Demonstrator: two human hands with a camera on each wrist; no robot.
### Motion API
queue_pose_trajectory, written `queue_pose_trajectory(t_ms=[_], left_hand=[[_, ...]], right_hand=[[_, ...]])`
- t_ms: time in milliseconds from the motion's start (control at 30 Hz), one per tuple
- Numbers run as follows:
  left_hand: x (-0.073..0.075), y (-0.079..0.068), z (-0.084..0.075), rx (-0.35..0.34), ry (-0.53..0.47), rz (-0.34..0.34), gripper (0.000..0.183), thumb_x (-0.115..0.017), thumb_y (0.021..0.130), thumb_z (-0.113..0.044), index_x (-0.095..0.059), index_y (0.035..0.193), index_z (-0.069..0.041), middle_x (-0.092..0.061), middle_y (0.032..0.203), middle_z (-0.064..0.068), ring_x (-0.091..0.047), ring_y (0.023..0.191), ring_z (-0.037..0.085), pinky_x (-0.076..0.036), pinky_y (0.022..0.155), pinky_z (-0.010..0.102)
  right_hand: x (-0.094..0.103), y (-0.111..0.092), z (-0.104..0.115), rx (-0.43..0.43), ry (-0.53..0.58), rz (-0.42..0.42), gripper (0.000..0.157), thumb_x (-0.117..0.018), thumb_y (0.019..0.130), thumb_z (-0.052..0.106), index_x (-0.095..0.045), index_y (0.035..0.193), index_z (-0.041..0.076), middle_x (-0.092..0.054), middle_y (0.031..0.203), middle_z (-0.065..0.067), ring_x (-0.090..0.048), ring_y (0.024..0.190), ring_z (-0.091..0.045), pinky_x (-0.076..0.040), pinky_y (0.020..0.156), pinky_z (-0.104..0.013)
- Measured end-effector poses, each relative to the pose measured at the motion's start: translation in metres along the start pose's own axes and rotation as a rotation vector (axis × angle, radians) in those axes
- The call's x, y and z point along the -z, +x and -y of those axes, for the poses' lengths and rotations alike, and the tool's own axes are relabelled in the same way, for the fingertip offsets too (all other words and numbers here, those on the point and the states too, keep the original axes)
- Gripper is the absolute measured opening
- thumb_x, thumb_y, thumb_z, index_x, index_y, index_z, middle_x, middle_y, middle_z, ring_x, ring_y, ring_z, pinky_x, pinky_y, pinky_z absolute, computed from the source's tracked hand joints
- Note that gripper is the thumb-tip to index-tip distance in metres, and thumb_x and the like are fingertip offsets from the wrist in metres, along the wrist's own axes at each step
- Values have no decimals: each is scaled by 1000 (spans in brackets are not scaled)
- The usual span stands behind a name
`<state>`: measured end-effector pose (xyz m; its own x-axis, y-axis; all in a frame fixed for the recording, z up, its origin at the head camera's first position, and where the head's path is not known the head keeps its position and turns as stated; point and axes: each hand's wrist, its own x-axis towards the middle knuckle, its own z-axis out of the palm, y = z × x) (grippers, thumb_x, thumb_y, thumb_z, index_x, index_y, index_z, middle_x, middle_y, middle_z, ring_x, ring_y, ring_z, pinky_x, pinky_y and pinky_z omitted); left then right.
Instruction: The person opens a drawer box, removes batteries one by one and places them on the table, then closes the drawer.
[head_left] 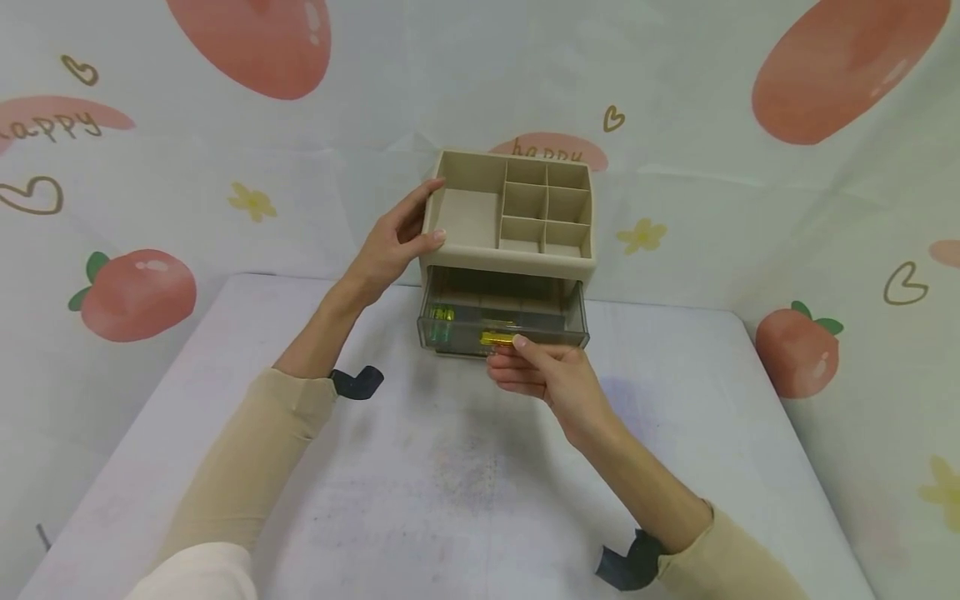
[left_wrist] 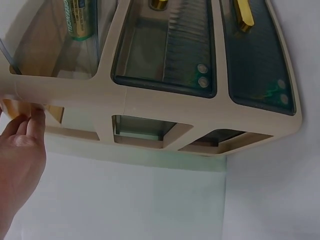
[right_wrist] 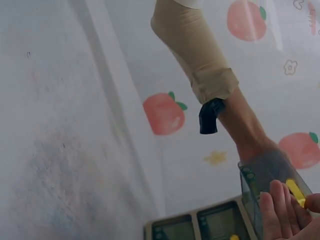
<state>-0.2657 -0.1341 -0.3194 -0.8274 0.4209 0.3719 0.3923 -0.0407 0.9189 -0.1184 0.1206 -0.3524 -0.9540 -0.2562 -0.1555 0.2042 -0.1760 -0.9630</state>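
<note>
A beige desktop organizer [head_left: 510, 262] stands toward the back of the table, with open compartments on top. Its top drawer [head_left: 551, 337], smoky and see-through, is pulled out. Green-and-gold batteries [head_left: 442, 323] lie at the drawer's left end; one battery [left_wrist: 79, 20] also shows in the left wrist view. My left hand [head_left: 388, 248] grips the organizer's left side, thumb over the upper edge. With thumb above and fingers below, my right hand [head_left: 561, 382] pinches the drawer's gold handle [head_left: 495, 338]. The right wrist view shows that handle [right_wrist: 294, 189] beside the thumb.
Below the open drawer, closed drawers [left_wrist: 255, 65] with gold handles show in the left wrist view. The white table [head_left: 420, 500] carries faint stains. Behind the organizer hangs a white cloth [head_left: 360, 100] printed with fruit. Dark straps [head_left: 358, 382] hang at both wrists.
</note>
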Motion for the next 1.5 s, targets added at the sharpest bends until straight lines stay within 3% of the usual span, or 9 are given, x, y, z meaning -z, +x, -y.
queue_pose_trajectory(t_ms=[433, 800, 1500], left_hand=[[-2, 0, -2, -10, 5, 7, 66, -57, 98, -6, -29, 157, -13, -24, 163, 6, -29, 147, 25, -35, 113, 36], [-1, 0, -1, -3, 15, 13, 65, -56, 99, -5, -29, 158, -16, -22, 163, 6, -28, 147, 25, -34, 113, 35], [0, -1, -1, 4, 17, 5, 66, -57, 99, -7, -29, 158, -17, -23, 163, 3, -29, 147, 24, -33, 114, 37]], right_hand=[[-1, -12, -4, -12, 3, -3, 44, -66, 97, 28, -68, 116, -11, -75, 100, -15, -73, 93, -25, -55, 89, -40], [-4, -27, -6, 29, -5, 10, 42, -65, 98, 26, -69, 112, -13, -75, 96, -15, -74, 89, -26, -55, 88, -42], [-6, -35, -13, 2, 31, 9, 42, -63, 99, 23, -65, 116, -15, -75, 98, -13, -74, 89, -24, -54, 90, -42]])
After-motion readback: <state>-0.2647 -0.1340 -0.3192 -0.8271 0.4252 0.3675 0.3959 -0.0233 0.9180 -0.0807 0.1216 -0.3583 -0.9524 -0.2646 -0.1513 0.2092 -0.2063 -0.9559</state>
